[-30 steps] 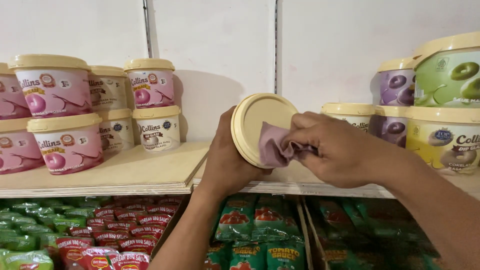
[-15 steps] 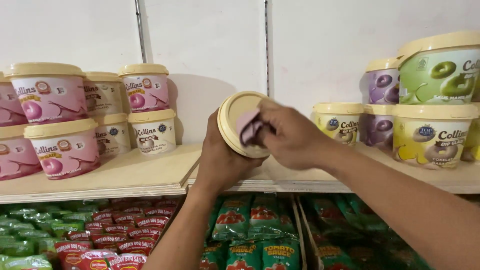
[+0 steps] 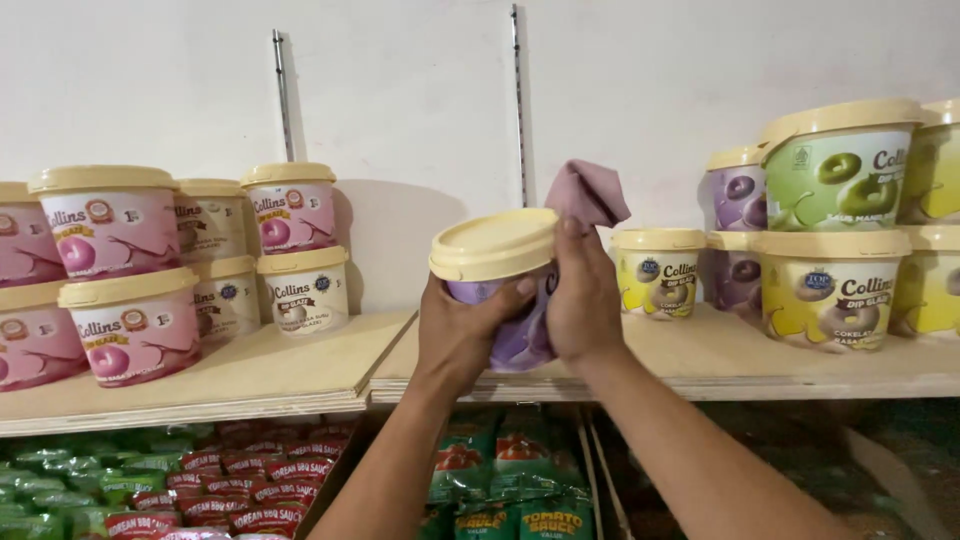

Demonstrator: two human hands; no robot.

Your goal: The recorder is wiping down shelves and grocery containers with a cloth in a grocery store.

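Left hand (image 3: 462, 335) wraps the lower body of a purple tub (image 3: 492, 262), grip clenched round it from the left and beneath. Right hand (image 3: 583, 300) presses a mauve cloth (image 3: 588, 193) against the tub's right side, fingers closed on the fabric; the cloth's free end pokes up above the fingertips, and more of it hangs under the palm. The tub is held in the air just ahead of the shelf's front edge, tilted, its cream lid (image 3: 493, 243) uppermost.

Left of the grip: stacked round tubs with pink labels (image 3: 110, 232) and white-labelled ones (image 3: 295, 290), all with cream lids, on the pale wooden shelf (image 3: 280, 365). Right of the grip: a small yellow tub (image 3: 660, 275), purple tubs (image 3: 738, 190) behind it, a large green-labelled tub (image 3: 845, 170) stacked on a yellow-labelled one (image 3: 830, 290).

Bare shelf board lies directly behind and below the hands, between the two groups. Below the shelf: rows of glossy red and green sachets (image 3: 200, 480). White wall behind, with two metal shelf rails (image 3: 283, 95).
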